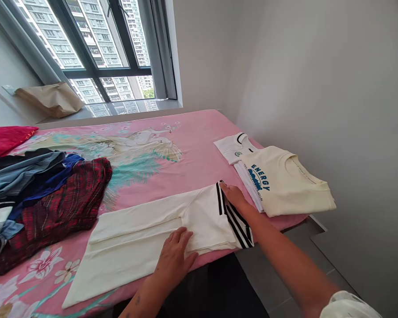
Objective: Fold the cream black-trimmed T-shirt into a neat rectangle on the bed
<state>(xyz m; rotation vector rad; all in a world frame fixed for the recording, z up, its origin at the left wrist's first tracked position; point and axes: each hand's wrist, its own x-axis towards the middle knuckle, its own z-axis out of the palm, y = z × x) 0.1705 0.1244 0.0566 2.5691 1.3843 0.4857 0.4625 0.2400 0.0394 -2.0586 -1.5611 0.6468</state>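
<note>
A white shirt [135, 234] with black-striped trim lies on the bed, its sides folded inward into a long strip. My left hand [175, 254] rests on its near middle part, fingers spread out over the cloth. At the striped end, my right hand [235, 197] grips the far corner, its fingertips partly hidden at the edge. Beyond my right arm sit a folded cream T-shirt [292, 190] with blue "ENERGY" lettering and a folded white T-shirt [230, 148] with dark neck trim.
A loose pile of clothes, with red plaid cloth [66, 203] on its near side, covers the bed's left. Pink floral bedding [199, 132] spreads underneath. A brown paper bag [51, 99] stands on the window ledge. The grey wall [318, 88] borders the right side.
</note>
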